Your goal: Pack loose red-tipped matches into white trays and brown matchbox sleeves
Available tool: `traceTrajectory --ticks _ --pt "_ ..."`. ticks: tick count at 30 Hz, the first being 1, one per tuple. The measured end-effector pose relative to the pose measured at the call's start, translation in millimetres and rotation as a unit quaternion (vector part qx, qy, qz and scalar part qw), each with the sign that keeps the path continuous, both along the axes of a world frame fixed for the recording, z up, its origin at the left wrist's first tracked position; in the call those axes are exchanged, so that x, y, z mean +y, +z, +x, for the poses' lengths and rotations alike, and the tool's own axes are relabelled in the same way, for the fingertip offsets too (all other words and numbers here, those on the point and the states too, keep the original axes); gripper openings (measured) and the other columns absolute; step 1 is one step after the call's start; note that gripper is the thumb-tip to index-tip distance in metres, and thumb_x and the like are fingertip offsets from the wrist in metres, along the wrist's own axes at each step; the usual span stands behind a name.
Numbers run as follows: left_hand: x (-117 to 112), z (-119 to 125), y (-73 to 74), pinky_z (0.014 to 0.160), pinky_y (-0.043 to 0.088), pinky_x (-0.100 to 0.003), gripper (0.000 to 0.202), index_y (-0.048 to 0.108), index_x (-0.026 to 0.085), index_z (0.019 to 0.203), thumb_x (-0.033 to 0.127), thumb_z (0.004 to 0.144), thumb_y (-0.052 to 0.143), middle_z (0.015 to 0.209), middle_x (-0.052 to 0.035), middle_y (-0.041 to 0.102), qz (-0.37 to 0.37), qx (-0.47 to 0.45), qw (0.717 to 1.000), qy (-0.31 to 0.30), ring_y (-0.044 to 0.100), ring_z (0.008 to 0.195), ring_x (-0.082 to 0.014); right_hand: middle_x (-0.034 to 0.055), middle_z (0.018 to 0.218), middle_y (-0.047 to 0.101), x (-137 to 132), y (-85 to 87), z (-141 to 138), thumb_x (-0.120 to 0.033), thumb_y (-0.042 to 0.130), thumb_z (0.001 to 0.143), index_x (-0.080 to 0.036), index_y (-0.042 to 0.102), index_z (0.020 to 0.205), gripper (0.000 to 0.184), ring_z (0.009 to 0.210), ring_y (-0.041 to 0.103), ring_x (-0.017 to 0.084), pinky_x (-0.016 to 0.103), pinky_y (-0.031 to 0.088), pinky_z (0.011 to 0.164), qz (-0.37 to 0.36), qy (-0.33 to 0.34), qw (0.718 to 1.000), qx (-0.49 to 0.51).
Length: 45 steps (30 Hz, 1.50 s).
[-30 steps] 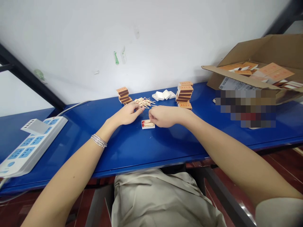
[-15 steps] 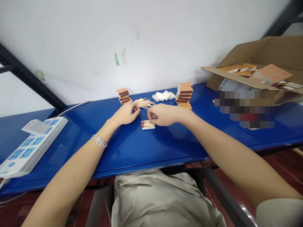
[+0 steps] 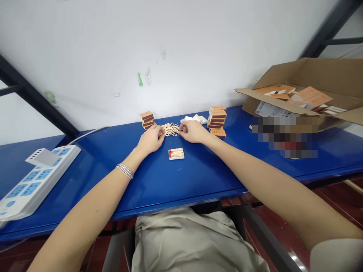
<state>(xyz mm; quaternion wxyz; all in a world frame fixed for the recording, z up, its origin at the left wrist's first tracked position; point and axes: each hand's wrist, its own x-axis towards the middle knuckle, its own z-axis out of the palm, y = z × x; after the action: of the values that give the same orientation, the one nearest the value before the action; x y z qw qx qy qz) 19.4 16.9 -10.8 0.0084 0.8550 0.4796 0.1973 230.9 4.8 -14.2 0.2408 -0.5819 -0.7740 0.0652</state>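
Observation:
A loose heap of matches point(image 3: 171, 129) lies toward the back of the blue table, between my two hands. At the heap's left end, my left hand point(image 3: 151, 138) has its fingers curled in; what they hold, if anything, is too small to make out. My right hand point(image 3: 193, 131) reaches the right end, its thumb and fingertips closed on match ends. Nearer to me, apart from both hands, sits a small white matchbox tray point(image 3: 176, 158) holding a row of matches, red heads to the left.
Stacked matchboxes stand at left point(image 3: 146, 120) and right point(image 3: 217, 118) of the heap. White empty trays point(image 3: 198, 119) lie behind my right hand. A cardboard box point(image 3: 269, 99) of matchboxes is at far right. A power strip point(image 3: 42, 177) lies at left.
My right hand has left the matchbox tray and moved back to the heap's right end. My left hand stays by the left end, its fingers now at the matches.

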Motion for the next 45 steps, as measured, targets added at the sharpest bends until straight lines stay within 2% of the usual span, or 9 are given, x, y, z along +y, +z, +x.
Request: traceTrajectory --ticks 5,17,24,27,31,34,36,41,45 --pt "1.4 -1.6 -0.2 0.066 0.044 -0.031 0.009 0.059 0.019 0.089 0.024 0.084 0.053 0.089 -0.0058 0.060 0.009 0.004 1.000 -0.008 0.057 0.075 -0.0189 0.0073 0.087 0.071 4.3 -4.7 -9.9 -0.031 0.057 0.083 -0.015 0.067 0.088 0.019 0.072 0.059 0.016 0.026 0.038 0.062 -0.007 -0.023 1.000 -0.006" --pt "-0.5 -0.4 1.2 0.064 0.043 -0.031 0.011 0.059 0.018 0.085 0.024 0.085 0.049 0.086 -0.0063 0.060 0.018 -0.003 1.000 -0.018 0.055 0.072 -0.0185 0.0111 0.089 0.071 6.0 -1.8 -6.6 -0.020 0.055 0.080 -0.014 0.068 0.085 0.016 0.077 0.063 0.019 0.027 0.042 0.066 -0.007 -0.066 0.998 0.000" --pt "-1.9 0.3 2.2 0.065 0.042 -0.031 0.011 0.058 0.018 0.083 0.024 0.085 0.049 0.085 -0.0060 0.059 0.016 -0.006 1.000 -0.017 0.055 0.071 -0.0182 0.0105 0.085 0.071 2.8 8.8 2.0 -0.022 0.053 0.081 -0.013 0.070 0.084 0.019 0.078 0.063 0.019 0.027 0.043 0.069 0.008 -0.089 0.996 0.009" --pt "-3.2 0.8 2.8 0.066 0.043 -0.032 0.010 0.057 0.018 0.083 0.024 0.085 0.049 0.085 -0.0057 0.059 0.018 -0.005 1.000 -0.022 0.055 0.071 -0.0183 0.0069 0.080 0.071 -3.3 15.7 4.8 -0.023 0.057 0.078 -0.014 0.070 0.083 0.016 0.073 0.061 0.016 0.025 0.043 0.067 -0.005 -0.033 0.999 0.031" --pt "-3.6 0.7 2.8 0.067 0.043 -0.032 0.009 0.056 0.018 0.084 0.024 0.085 0.049 0.085 -0.0057 0.058 0.018 -0.011 0.999 -0.029 0.055 0.072 -0.0183 0.0037 0.073 0.069 -10.2 19.4 4.7 -0.025 0.062 0.076 -0.014 0.070 0.081 0.015 0.065 0.059 0.012 0.022 0.042 0.062 -0.105 0.104 0.988 0.047" --pt "-3.1 0.6 2.4 0.068 0.044 -0.032 0.008 0.056 0.018 0.084 0.023 0.084 0.049 0.085 -0.0058 0.058 0.013 -0.013 0.999 -0.036 0.055 0.073 -0.0183 0.0025 0.071 0.068 -10.1 17.8 4.3 -0.028 0.065 0.076 -0.014 0.070 0.080 0.016 0.062 0.058 0.011 0.022 0.042 0.060 -0.146 0.138 0.979 0.043" --pt "-3.2 0.6 2.3 0.067 0.043 -0.032 0.008 0.056 0.019 0.084 0.024 0.084 0.049 0.084 -0.0058 0.058 0.014 -0.013 0.999 -0.040 0.055 0.073 -0.0182 0.0023 0.071 0.067 -7.1 15.4 5.6 -0.028 0.065 0.075 -0.014 0.071 0.081 0.016 0.062 0.057 0.011 0.022 0.042 0.060 -0.133 0.116 0.984 0.041" --pt "-5.7 0.8 2.5 0.068 0.043 -0.032 0.008 0.055 0.018 0.083 0.022 0.084 0.049 0.084 -0.0056 0.058 0.015 -0.009 0.998 -0.054 0.055 0.073 -0.0179 0.0057 0.080 0.070 3.0 7.6 10.0 -0.021 0.065 0.074 -0.014 0.070 0.090 0.019 0.068 0.060 0.014 0.024 0.043 0.066 -0.051 -0.012 0.999 0.017" --pt "-4.8 0.4 1.0 0.070 0.044 -0.032 0.008 0.056 0.018 0.085 0.022 0.083 0.049 0.085 -0.0057 0.058 0.009 -0.004 0.997 -0.076 0.056 0.076 -0.0181 0.0107 0.083 0.071 4.9 4.1 5.9 -0.019 0.060 0.076 -0.013 0.070 0.085 0.014 0.076 0.063 0.020 0.027 0.043 0.067 -0.051 -0.052 0.997 -0.030"
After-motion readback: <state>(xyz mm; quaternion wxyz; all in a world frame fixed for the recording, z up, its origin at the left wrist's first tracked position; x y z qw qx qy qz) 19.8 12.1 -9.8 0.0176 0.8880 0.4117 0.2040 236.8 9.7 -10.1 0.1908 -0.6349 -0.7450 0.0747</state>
